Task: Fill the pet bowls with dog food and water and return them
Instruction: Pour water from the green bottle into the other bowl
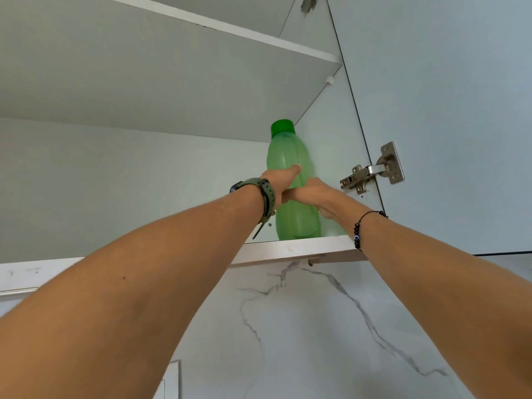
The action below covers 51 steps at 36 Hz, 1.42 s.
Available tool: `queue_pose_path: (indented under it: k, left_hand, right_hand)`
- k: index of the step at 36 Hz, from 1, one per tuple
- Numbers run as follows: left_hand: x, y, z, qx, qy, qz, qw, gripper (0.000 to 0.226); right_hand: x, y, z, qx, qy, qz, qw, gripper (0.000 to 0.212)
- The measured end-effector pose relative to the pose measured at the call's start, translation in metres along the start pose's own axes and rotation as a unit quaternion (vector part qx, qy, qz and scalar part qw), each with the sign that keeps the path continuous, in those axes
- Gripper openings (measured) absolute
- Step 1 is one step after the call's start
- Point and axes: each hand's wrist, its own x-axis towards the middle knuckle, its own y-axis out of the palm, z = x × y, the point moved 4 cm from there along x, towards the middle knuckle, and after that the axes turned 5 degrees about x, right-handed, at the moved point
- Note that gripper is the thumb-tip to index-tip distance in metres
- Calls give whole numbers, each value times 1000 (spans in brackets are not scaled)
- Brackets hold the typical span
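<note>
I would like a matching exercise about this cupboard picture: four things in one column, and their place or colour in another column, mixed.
Things:
1. bottle cap
2. watch
3. beaded bracelet
4. hinge

Descriptions:
A. on the right wrist
B. metal, on the cupboard door
C. bright green, on top of the bottle
D. on the left wrist

Pairs: 1-C, 2-D, 3-A, 4-B

White cabinet shelf (302, 249) crossed frame centre; green bottle (296, 220) stood upright on it, toward right end.
</note>
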Motion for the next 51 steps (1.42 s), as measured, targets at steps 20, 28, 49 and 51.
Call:
queue_pose_path:
  k: [20, 28, 49, 51]
  left_hand:
    - [-99, -59, -26, -126, 67, -20, 990, 60]
    - [-146, -61, -41, -133, 121, 1, 984, 68]
    - [-284, -14, 82, -130, 119, 32, 984, 54]
    - [-301, -3, 113, -135, 85, 39, 986, 63]
  right_hand:
    - [-133, -43, 80, 110, -83, 62, 989, 25]
    - [-172, -55, 91, 125, -126, 59, 982, 23]
    - [-325, -17, -23, 164, -111, 70, 978, 58]
    - [-346, -2, -48, 149, -61, 78, 984, 69]
